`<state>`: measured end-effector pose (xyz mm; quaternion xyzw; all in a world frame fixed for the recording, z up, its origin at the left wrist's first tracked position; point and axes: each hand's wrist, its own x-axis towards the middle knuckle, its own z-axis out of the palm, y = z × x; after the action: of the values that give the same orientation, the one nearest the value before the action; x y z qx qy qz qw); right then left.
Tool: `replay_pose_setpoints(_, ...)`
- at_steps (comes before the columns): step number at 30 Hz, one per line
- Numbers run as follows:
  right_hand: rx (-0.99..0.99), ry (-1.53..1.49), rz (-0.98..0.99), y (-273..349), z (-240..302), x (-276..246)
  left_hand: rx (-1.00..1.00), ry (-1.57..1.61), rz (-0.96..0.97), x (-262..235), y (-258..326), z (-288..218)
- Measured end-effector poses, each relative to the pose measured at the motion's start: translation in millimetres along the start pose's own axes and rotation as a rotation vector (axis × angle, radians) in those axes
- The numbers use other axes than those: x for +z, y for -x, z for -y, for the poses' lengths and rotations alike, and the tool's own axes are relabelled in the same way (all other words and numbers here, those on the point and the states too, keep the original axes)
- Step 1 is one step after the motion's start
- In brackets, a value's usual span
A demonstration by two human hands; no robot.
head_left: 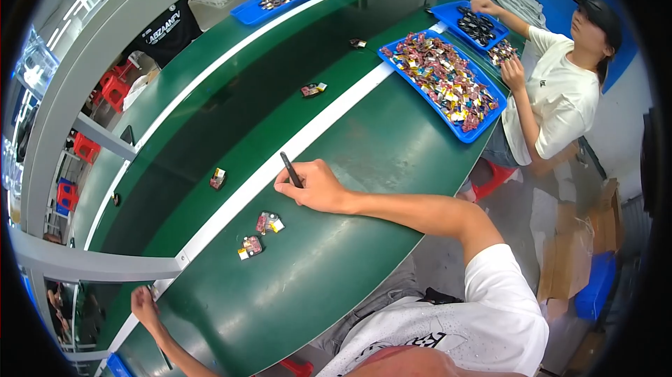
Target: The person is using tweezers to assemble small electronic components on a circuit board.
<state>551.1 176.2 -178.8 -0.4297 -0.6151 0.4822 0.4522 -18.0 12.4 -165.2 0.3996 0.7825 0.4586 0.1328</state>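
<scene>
My right hand [315, 186] rests on the green conveyor table [336, 265], next to the white dividing strip [231, 205]. It holds a black pen [290, 170] that points up and to the left. Two small red-and-yellow parts [269, 223] [250, 246] lie just below and left of that hand, apart from it. My left hand [144, 303] sits at the table's lower-left edge near the strip. Its fingers are curled, and I cannot tell whether it holds anything.
More small parts [218, 178] [313, 88] [358, 43] lie on the far belt. A blue tray of colourful parts [458, 130] and a tray of black parts [448, 9] stand at the upper right, where a co-worker in a white shirt [560, 97] reaches in. Other blue trays [246, 14] sit at the back.
</scene>
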Motion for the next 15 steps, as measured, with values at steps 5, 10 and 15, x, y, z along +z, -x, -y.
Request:
replay_pose_setpoints(5, 0.017, -0.068, 0.028, -1.5, 4.5, 3.1, -0.207, 0.002, 0.138, 1.1, 109.3, -27.6)
replay_pose_setpoints(10, 0.019, -0.064, 0.004, -7.7, 5.3, 13.0, -0.188, 0.005, 0.324, 56.3, 153.0, -111.3)
replay_pose_setpoints(15, 0.007, -0.059, 0.0, -7.0, 2.2, 8.0, 0.21, 0.052, 0.461, 137.6, 166.2, -142.1)
